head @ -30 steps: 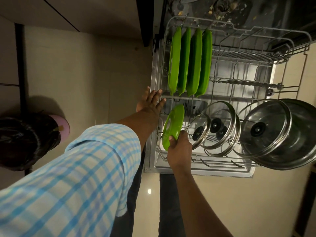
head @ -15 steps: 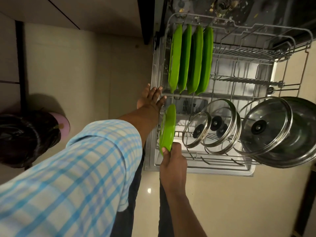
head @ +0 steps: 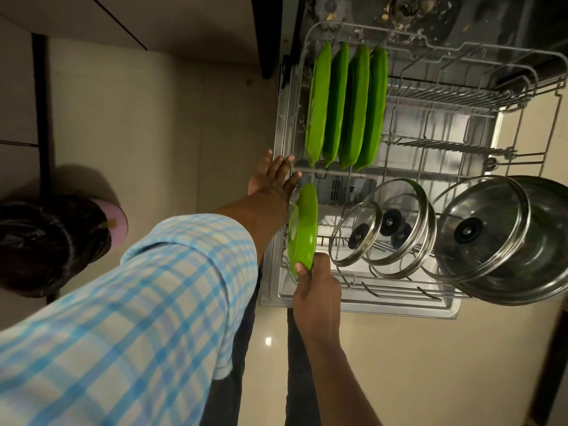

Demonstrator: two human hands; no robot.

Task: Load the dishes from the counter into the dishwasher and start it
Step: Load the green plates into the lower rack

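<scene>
View from above the pulled-out grey wire dishwasher rack (head: 399, 292), which sits over the lowered steel door (head: 384, 309).

My right hand (head: 318, 282) pinches the small round green plastic plate (head: 302, 229) by its near edge, thumb on the face turned toward me and the other fingers curled behind. The plate stands on edge, nearly upright, in the near left corner of the rack. Whether its far edge sits between tines cannot be made out.

My left hand (head: 272, 176) is flat, fingers straight and close together, reaching over the rack's left rim just beyond the plate and grasping nothing. Contact with the wire cannot be judged. The blue-and-white checked sleeve (head: 138, 302) covers that arm to the elbow.

In the far left of the rack, four larger green plastic plates (head: 345, 103) stand on edge side by side.

To the right of the held plate, three steel-rimmed glass lids with black knobs lean in a row: small (head: 356, 236), medium (head: 396, 226) and large (head: 479, 230). A steel pot (head: 550, 256) lies on its side behind the large lid.

At left, on the beige tiled floor (head: 430, 364), stands a pink-rimmed bin with a black liner (head: 46, 241).
</scene>
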